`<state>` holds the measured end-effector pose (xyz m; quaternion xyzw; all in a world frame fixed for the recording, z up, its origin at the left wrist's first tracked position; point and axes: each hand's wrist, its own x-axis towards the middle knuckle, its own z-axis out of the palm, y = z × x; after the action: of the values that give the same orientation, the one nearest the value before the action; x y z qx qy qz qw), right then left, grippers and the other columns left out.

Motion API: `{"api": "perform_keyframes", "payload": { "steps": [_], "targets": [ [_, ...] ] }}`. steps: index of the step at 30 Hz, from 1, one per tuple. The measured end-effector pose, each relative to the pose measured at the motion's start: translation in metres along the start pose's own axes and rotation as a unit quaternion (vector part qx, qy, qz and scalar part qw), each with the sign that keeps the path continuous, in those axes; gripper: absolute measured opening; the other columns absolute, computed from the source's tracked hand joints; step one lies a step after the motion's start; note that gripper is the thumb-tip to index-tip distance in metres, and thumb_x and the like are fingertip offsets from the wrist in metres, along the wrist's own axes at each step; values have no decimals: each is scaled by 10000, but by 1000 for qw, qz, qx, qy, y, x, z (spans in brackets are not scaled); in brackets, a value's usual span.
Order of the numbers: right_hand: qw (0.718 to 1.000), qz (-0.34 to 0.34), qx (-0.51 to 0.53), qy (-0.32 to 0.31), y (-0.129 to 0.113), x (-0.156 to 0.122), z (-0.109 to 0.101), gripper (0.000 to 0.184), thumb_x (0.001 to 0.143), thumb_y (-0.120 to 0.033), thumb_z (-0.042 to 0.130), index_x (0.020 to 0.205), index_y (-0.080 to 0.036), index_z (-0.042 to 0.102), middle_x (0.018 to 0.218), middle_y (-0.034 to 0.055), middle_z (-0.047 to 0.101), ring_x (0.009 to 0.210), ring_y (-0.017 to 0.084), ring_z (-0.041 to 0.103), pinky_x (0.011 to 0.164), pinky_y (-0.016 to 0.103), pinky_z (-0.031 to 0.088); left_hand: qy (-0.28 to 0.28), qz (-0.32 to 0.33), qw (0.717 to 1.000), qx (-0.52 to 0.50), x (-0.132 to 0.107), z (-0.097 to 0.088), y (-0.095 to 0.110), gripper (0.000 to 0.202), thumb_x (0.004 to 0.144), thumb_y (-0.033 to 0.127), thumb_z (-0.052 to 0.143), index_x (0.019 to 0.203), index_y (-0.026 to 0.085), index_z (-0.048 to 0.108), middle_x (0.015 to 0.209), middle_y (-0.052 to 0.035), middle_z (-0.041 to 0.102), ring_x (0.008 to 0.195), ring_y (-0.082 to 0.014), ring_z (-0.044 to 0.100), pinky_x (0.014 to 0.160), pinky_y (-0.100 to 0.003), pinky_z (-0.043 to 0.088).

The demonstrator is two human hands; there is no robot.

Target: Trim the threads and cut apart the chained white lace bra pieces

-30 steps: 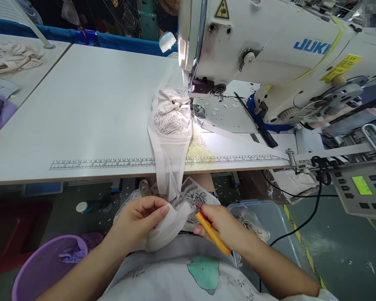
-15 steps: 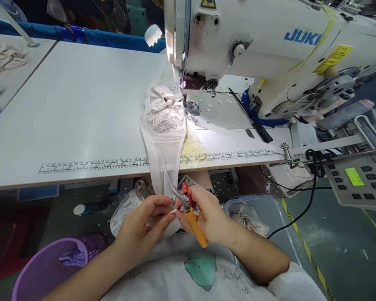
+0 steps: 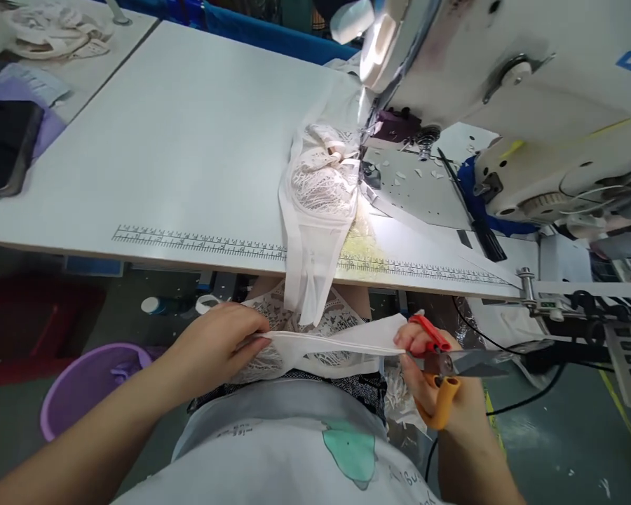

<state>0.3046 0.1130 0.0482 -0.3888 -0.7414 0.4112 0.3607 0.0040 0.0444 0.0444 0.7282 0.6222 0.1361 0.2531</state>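
A white lace bra [image 3: 339, 361] lies across my lap, its band [image 3: 336, 342] stretched sideways between my hands. My left hand [image 3: 218, 344] pinches one end of that band. At the other end, my right hand [image 3: 425, 365] grips it between thumb and fingertips while also holding scissors [image 3: 444, 365] with red and orange handles. The scissor blades point right, away from the fabric. A second white bra [image 3: 323, 189] lies on the table beside the needle area, its wing [image 3: 310, 280] hanging over the front edge above my lap.
The sewing machine [image 3: 452, 77] stands at upper right over the white table [image 3: 200, 154], which has a printed ruler [image 3: 200, 242]. A black-handled tool [image 3: 473, 210] lies by the machine base. A phone [image 3: 5, 147] rests at far left; a purple basket [image 3: 78, 393] stands on the floor.
My hands have moved apart, pulling the band straight between them. The scissors have swung to point right. The view has shifted left, and the lap bra is now visible.
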Motion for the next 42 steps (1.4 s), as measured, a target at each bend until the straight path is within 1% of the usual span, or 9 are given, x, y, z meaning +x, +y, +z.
{"api": "perform_keyframes", "payload": {
  "steps": [9, 13, 17, 20, 24, 27, 34, 38, 42],
  "targets": [
    [975, 54, -213, 45, -2, 9, -8, 164, 772, -222, 598, 928, -213, 547, 857, 60, 623, 650, 167, 565, 531, 270, 446, -13, 86, 996, 36, 9, 4, 27, 223, 858, 196, 395, 711, 191, 562, 664, -12, 603, 659, -205, 544, 664, -331, 379],
    [988, 59, -80, -120, -23, 19, 22, 310, 731, -154, 599, 1031, -220, 560, 801, 22, 635, 567, 131, 558, 475, 227, 444, 22, 138, 986, 87, 15, 8, 39, 247, 853, 156, 383, 663, 182, 538, 617, -24, 590, 613, -211, 545, 634, -339, 378],
    [969, 52, -28, -239, -32, 29, 54, 161, 654, -115, 609, 763, -198, 525, 780, 18, 623, 642, 146, 582, 547, 235, 464, 32, 188, 978, 90, 18, 12, 46, 251, 807, 74, 358, 695, 167, 562, 632, -41, 614, 581, -207, 565, 599, -331, 393],
    [971, 63, -38, -226, -28, 30, 64, 178, 633, -124, 620, 682, -202, 468, 686, -11, 580, 598, 134, 544, 513, 224, 427, 60, 174, 981, 67, 16, 13, 47, 232, 798, 80, 374, 662, 181, 533, 595, -14, 583, 540, -187, 540, 565, -311, 378],
    [978, 70, 7, -196, -19, 24, 62, 169, 651, -164, 640, 730, -197, 495, 682, -26, 559, 575, 109, 505, 496, 197, 408, 2, 104, 995, -14, 12, 10, 47, 191, 855, 170, 399, 765, 202, 564, 694, -7, 596, 639, -185, 552, 593, -290, 371],
    [983, 65, 11, -174, -17, 19, 59, 170, 654, -167, 637, 769, -196, 516, 703, -22, 562, 587, 110, 497, 503, 196, 407, -16, 117, 993, -30, 11, 8, 47, 261, 876, 179, 354, 759, 203, 587, 675, -6, 580, 614, -172, 534, 559, -278, 344],
    [989, 56, -8, -138, -16, 15, 63, 149, 629, -134, 579, 737, -208, 508, 673, -23, 537, 575, 118, 471, 507, 215, 375, 74, 169, 982, 42, 13, 15, 52, 293, 844, 137, 346, 666, 191, 572, 597, -10, 554, 544, -169, 481, 574, -311, 303],
    [991, 19, -37, -127, -20, 16, 64, 174, 561, -116, 509, 706, -211, 491, 645, -19, 538, 569, 133, 469, 516, 235, 357, 57, 171, 982, 61, 14, 16, 53, 239, 736, 67, 400, 714, 203, 596, 625, -5, 561, 554, -174, 494, 616, -325, 308],
    [993, 9, -33, -115, -20, 16, 60, 222, 540, -100, 500, 731, -212, 507, 648, -20, 551, 568, 138, 481, 520, 241, 360, 38, 156, 980, 114, 14, 4, 42, 239, 815, 160, 409, 694, 208, 610, 628, -6, 564, 587, -190, 515, 732, -372, 324]
  ]
}}
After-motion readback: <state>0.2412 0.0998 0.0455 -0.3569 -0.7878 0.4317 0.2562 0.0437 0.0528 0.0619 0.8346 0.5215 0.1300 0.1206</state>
